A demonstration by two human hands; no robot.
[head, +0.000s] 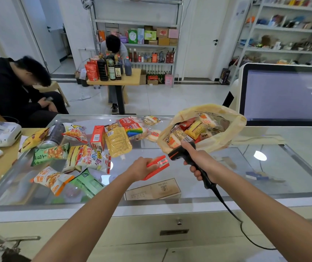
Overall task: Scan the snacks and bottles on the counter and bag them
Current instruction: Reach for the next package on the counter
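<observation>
The glass counter [232, 188] ran wide, with open glass in front of the bag and snacks crowding the left, some close to that edge. The screen [283, 95] at the far right was cut off by the frame. The yellowish bag [215, 145] stood open, its bottom hidden by packets. Among the loose snack packets [87, 156] lay what may have been a dark bottle [54, 135], half buried. The right hand [200, 163] was wrapped round the black scanner [177, 155], whose cable trailed over the front edge. The left hand [142, 167] pinched a small red packet [157, 166] above the glass, its barcode lit red.
</observation>
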